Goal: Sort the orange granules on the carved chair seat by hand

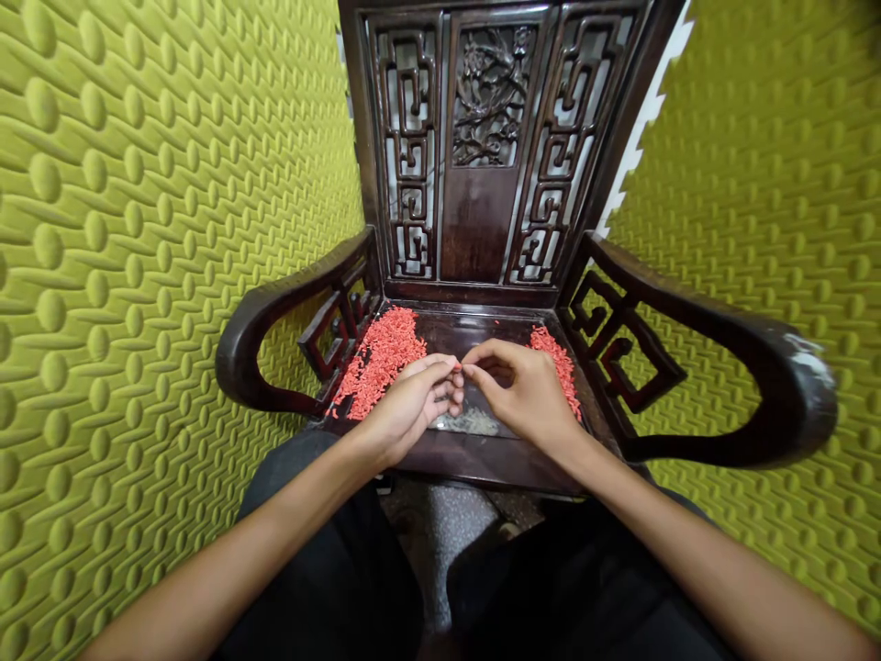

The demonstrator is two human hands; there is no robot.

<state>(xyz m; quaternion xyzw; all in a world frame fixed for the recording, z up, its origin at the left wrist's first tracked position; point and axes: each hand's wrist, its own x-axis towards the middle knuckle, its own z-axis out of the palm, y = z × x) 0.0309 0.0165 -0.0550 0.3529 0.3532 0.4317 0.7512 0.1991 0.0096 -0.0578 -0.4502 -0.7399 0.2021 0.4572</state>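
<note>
forearms reach to left hand and right hand; fingers pinched nearly closed at centre, any hold too small to tell, between 2 piles of red grains on dark carved chair seat.

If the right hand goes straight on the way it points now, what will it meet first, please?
The right hand would most likely meet the left hand first. Their fingertips are very close in front of it, and they may already touch; the depth is unclear from this view.
</note>
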